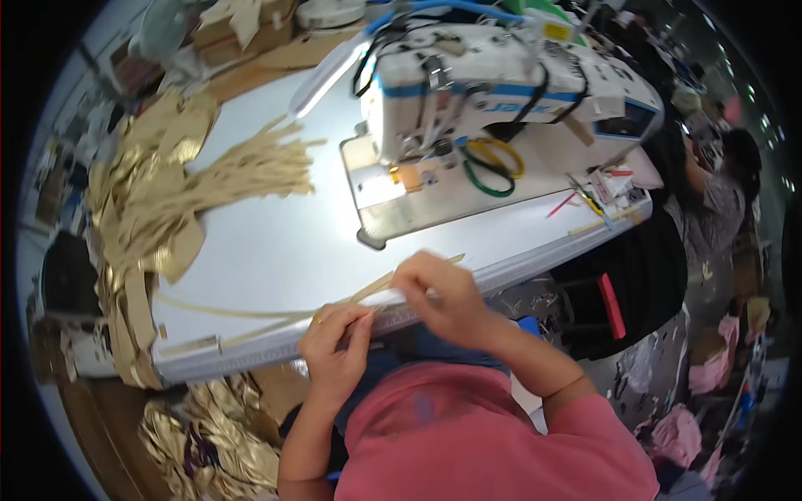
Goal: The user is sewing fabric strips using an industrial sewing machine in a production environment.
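Sewing machine, smooth, plastic-looking from here; left of it, matt cloth strips, shiny gold fabric; beneath, smooth tabletop.

Left hand and a blurry right hand just below center, right by a tan strip, maybe pinching it, kinda hard to tell. Sewing machine up top, gold cloth far left.
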{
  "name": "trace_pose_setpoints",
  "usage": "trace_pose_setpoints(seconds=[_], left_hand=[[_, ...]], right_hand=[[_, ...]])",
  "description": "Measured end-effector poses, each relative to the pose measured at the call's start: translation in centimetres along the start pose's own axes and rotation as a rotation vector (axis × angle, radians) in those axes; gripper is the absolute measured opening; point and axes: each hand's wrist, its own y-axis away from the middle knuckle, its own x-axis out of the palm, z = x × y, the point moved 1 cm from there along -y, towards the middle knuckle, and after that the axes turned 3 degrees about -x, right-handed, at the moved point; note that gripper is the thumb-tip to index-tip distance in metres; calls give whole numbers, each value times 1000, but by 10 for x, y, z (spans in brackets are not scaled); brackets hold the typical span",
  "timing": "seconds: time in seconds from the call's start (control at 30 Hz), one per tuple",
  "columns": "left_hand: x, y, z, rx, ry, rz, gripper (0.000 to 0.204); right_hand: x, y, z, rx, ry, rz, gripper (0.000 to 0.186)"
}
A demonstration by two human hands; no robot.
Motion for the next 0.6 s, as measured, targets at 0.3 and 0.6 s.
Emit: trace_pose_setpoints(seconds=[0.3, 0.6], left_hand=[[3, 8, 5, -161, -8, -36, 2], [16, 10, 5, -249, 36, 0, 2]], right_hand=[[-127, -123, -194, 281, 776, 64, 54], [-134, -133, -252, 340, 566, -105, 72]])
